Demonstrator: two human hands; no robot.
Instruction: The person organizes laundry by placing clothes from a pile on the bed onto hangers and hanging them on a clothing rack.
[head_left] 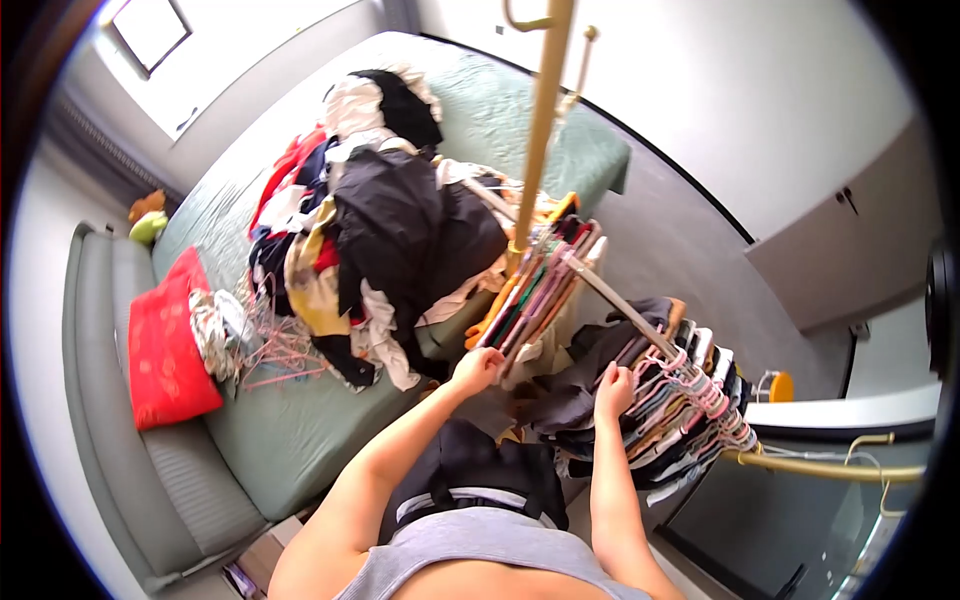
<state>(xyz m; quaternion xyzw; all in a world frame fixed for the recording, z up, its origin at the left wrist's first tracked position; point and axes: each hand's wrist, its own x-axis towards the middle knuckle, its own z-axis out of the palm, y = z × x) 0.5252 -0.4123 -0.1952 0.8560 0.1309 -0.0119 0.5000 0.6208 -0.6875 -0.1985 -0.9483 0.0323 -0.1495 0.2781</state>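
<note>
A clothes rail [625,308] runs from the middle towards the lower right, hung with garments on hangers. My left hand [478,370] is closed at the lower end of a row of hanging clothes [540,290]; what it grips is too small to make out. Further right, my right hand [614,390] is closed at a dark grey garment [580,385], beside the pink and white hangers [700,390] packed along the rail. The dark garment spreads between my two hands, below the rail.
A green-covered bed [290,440] at the left holds a large clothes pile [390,220], loose pink hangers [285,355] and a red pillow [165,345]. A gold upright pole [545,120] stands ahead. A gold bar [840,467] extends at the right.
</note>
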